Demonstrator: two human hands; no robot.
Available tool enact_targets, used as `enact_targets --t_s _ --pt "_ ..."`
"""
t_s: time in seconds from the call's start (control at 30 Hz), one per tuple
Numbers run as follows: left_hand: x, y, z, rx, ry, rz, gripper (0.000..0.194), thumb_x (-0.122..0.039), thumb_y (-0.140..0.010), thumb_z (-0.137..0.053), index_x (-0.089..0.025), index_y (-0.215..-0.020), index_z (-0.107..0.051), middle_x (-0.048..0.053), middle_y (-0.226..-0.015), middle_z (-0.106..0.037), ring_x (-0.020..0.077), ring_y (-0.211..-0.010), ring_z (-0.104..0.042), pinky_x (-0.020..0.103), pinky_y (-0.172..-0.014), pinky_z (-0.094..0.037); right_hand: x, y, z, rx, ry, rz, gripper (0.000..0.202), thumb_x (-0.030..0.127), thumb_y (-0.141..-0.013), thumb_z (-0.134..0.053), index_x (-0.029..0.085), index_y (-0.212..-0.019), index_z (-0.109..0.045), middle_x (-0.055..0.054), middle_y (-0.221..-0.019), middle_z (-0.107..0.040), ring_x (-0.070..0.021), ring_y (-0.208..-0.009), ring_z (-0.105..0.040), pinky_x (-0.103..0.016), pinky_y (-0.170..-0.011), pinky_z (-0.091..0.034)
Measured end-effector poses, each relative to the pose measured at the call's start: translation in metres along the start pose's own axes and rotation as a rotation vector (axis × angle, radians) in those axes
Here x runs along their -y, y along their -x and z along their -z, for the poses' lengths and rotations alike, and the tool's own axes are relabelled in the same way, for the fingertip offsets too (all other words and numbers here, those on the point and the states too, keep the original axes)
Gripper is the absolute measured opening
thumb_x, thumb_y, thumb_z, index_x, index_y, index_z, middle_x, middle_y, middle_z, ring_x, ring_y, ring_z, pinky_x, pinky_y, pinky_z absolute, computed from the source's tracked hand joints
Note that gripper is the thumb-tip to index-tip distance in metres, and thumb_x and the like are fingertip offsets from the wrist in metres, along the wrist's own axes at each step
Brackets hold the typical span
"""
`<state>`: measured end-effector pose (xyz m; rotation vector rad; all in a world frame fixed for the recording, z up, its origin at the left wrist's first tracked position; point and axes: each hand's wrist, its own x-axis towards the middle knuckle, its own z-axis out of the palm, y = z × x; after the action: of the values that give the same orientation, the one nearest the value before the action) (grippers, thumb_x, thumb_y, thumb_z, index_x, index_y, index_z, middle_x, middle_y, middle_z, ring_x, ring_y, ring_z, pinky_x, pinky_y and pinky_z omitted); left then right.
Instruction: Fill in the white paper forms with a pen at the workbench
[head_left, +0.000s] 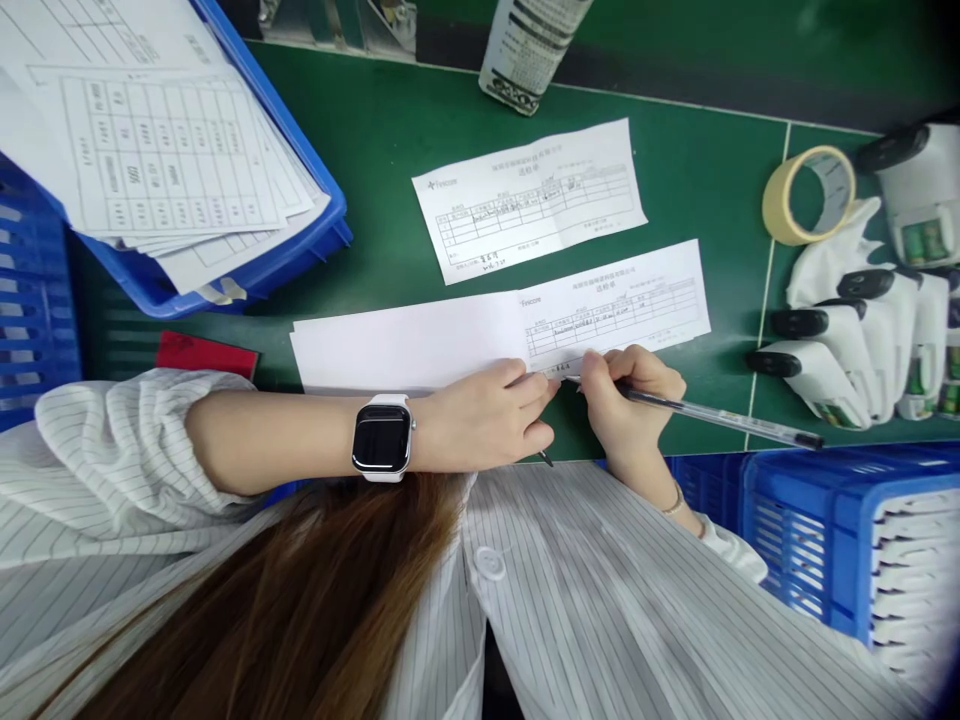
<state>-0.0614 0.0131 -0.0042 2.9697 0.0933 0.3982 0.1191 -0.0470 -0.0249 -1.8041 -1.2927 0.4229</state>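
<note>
My right hand [634, 405] is closed around a clear-barrelled pen [720, 415] with a black end. The pen's tip touches the lower edge of a printed form [615, 305] with handwriting in its table. My left hand [480, 415], wearing a white-strapped watch, lies over the form pad with its fingers resting near the pen tip. To the left, the pad's blank white page [405, 340] is folded out flat. A small dark tip [545, 458] pokes out below my left fingers; the rest is hidden. Above lies a separate filled-in form [532, 200].
A blue bin [330, 225] full of printed sheets stands at the left, with a red card [206, 355] below it. On the right are a tape roll [772, 200] and several white devices [825, 375]. A printed container [525, 50] stands at the back. Blue crates [810, 480] sit below the green table's edge.
</note>
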Motion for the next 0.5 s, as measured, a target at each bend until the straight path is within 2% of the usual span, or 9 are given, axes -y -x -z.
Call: enact_targets --t_s 0.5 --pt "0.0001 -0.0001 0.0005 0.028 -0.027 -0.011 0.018 -0.017 -0.09 -0.038 -0.017 -0.079 -0.053 0.014 -0.114 -0.06 0.0193 -0.104 -0.054 0.032 -0.077 -0.036 -0.0004 -0.0006 0.0021 0.039 0.004 -0.012 0.038 0.017 -0.073 -0.061 0.019 -0.049 -0.032 0.007 -0.044 -0.035 -0.0067 -0.043 -0.033 -0.025 -0.045 -0.029"
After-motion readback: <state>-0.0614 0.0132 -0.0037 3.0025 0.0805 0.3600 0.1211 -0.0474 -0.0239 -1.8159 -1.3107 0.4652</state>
